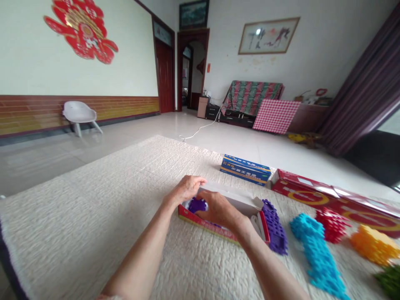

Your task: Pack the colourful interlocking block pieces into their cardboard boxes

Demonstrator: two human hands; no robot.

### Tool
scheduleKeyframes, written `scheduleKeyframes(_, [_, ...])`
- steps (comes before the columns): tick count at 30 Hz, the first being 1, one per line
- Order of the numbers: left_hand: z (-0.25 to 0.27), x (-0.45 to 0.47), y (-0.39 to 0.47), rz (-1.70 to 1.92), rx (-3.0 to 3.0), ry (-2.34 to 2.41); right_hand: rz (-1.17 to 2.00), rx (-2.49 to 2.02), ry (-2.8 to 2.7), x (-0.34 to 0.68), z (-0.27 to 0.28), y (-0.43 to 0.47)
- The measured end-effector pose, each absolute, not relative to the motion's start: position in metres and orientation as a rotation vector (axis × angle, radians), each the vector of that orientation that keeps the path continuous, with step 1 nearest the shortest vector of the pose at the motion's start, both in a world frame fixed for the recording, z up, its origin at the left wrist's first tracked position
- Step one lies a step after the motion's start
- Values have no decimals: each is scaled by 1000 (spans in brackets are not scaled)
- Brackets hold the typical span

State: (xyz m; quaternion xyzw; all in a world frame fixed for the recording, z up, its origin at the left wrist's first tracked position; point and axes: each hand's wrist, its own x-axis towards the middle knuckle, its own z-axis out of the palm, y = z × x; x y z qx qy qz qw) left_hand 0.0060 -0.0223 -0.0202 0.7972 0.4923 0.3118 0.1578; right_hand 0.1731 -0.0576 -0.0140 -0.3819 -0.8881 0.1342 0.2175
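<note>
A long red cardboard box (202, 222) with a white inside lies open on the bed cover in front of me. At its far left corner my left hand (186, 187) is closed on the box's edge; part of its grip is hidden. My right hand (217, 208) reaches into the left part of the box, thumb and fingers closed about a purple plastic interlocking piece (196, 205). Something white (256, 223) sits in the box's right end. Just outside that end lies a row of purple interlocking pieces (273, 225).
Right of the box lie blue pieces (318, 254), red pieces (333, 225), yellow pieces (375, 243) and green pieces (389, 279). Behind stand a blue box (245, 171) and long red boxes (331, 198). The textured cream cover (109, 212) spreads to the left.
</note>
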Motion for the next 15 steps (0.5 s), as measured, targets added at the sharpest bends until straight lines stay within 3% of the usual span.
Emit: scheduleKeyframes(15, [-23, 6, -20, 878, 2308, 1382, 313, -1114, -2377, 191, -1, -57])
